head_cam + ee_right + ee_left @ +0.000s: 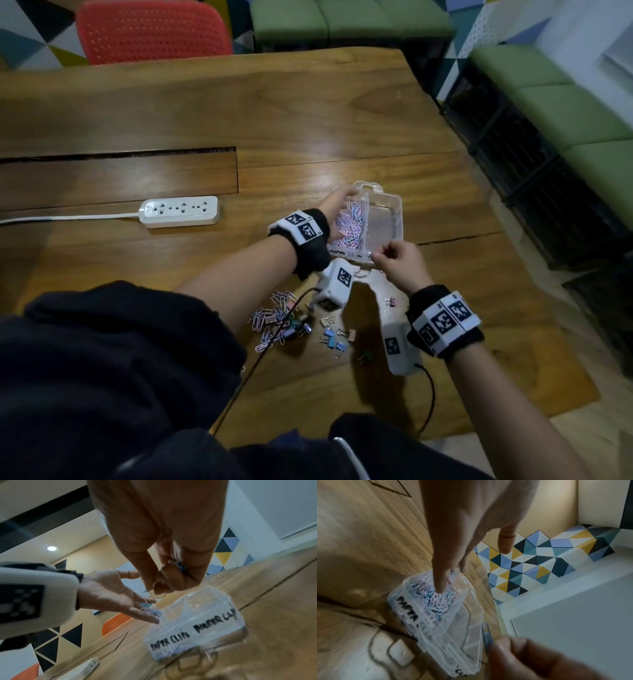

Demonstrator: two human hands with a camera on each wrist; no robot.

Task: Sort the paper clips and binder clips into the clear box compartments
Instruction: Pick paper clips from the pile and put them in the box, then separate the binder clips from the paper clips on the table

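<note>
The clear box [397, 205] sits on the wooden table, its front marked "PAPER CLIPS" and "BINDER CLIPS" [214, 623]. Pastel paper clips [346, 229] fill its left compartment [436, 601]; the right one looks bare. My left hand [337, 202] hovers flat over the left compartment, fingers straight [116, 599], with a few clips [150, 611] sliding off the fingertips. My right hand [394, 255] is at the box's near right corner, pinching a blue paper clip [488, 634]. Loose paper clips [270, 322] and small binder clips [330, 337] lie nearer me.
A white power strip [180, 210] with its cord lies to the left, beside a long slot in the table [120, 154]. A red chair [150, 31] stands at the far side. Green benches [565, 102] run past the table's right edge. Black wrist-camera cables trail over the clip pile.
</note>
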